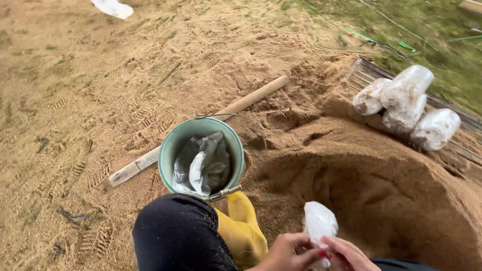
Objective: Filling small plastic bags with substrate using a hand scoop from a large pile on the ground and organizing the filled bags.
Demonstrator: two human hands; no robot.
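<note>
1. Head view, hands: at the bottom edge the left hand (287, 252) and the right hand (346, 255) sit close together, both closed on the lower end of a small white plastic bag (319, 221). The fingers of each hand pinch the bag from either side, and the bag stands up between them, its rounded top pointing away from the person.
2. Head view, where the bag is: it is held low over the sawdust pile (381, 185), in front of the scooped hollow in the pile's near face and just right of a yellow boot (242, 228).
3. Head view, near the person: a dark trouser knee (178, 233) fills the bottom centre, touching the boot. Just beyond the knee stands a green bucket (170, 150) with crumpled plastic bags (203, 163) inside and its wire handle lying back over the far rim.
4. Head view, farther out: a long wooden handle (241, 103) lies aslant on the sawdust-strewn ground behind the bucket. At the right, four filled bags (406, 103) lie stacked on wooden boards (467, 145) at the pile's edge, well apart from the hands. Grass (432, 30) shows top right.
</note>
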